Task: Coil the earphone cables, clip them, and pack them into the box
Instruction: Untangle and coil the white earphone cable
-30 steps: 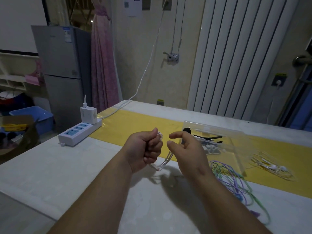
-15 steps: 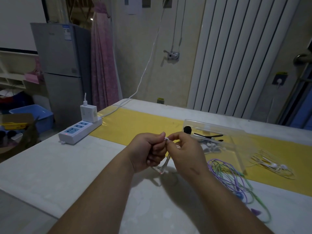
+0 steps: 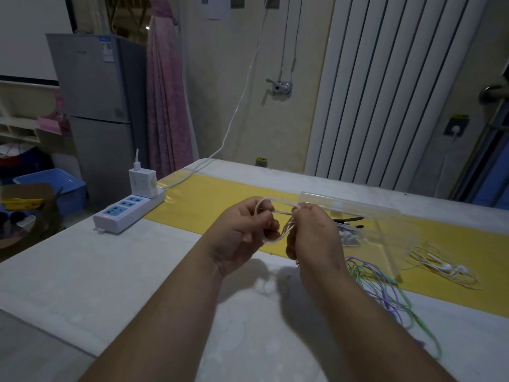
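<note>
Table (image 3: 110,285) with one yellow runner (image 3: 206,199) carries one clear box (image 3: 385,224) just behind the right hand, and one power strip (image 3: 129,212) bearing one charger (image 3: 142,181). Two hands have drawn apart since half a second ago, so the white earphone cable (image 3: 271,239) now stretches between them. The left hand (image 3: 242,232) grips its loop, and the right hand (image 3: 314,238) pinches the strands. One purple-and-green cable tangle (image 3: 380,288) and one white earphone set (image 3: 446,268) lie loose. Black clips (image 3: 348,219) sit inside the box, count unclear.

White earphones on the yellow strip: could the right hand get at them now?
Probably not yet: the right hand grips the cable it shares with the left hand, and the clear box stands between it and the white earphones.
</note>
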Demonstrator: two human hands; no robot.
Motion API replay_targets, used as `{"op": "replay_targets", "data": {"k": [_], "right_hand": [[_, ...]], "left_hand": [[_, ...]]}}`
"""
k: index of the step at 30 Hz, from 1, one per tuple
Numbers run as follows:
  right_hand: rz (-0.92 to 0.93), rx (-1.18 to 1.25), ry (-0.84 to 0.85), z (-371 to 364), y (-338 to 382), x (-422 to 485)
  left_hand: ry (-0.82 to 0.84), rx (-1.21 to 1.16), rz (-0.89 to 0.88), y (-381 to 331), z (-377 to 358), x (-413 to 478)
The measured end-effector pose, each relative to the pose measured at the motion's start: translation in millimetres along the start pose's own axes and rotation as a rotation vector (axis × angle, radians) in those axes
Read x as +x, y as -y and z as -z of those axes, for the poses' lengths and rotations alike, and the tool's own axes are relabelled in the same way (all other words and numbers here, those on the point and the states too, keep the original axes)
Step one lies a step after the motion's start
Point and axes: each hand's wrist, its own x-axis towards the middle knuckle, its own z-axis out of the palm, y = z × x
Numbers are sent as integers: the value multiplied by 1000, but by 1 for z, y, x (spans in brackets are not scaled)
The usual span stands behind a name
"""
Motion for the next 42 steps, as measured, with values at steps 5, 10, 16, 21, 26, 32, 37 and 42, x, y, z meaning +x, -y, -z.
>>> {"op": "replay_targets", "data": {"k": [5, 10, 16, 21, 26, 32, 37, 42], "right_hand": [[-120, 217, 0, 1, 4, 2], [-199, 290, 35, 1, 2, 2], [-241, 258, 69, -1, 1, -1], [-264, 180, 92, 2, 2, -2], [-258, 161, 98, 3, 5, -2], [-262, 101, 108, 4, 3, -2], [-274, 97, 113, 1, 2, -4], [-308, 73, 156, 0, 1, -4]], "left_hand": [[-228, 144, -58, 1, 0, 3], [-352, 316, -99, 4, 0, 5], [-416, 184, -161, 2, 0, 7], [-446, 261, -224, 2, 0, 6], [-447, 286, -243, 2, -1, 5], [-478, 347, -266, 1, -4, 4], [-539, 476, -326, 1, -6, 3], [-618, 571, -372, 4, -5, 4]]}}
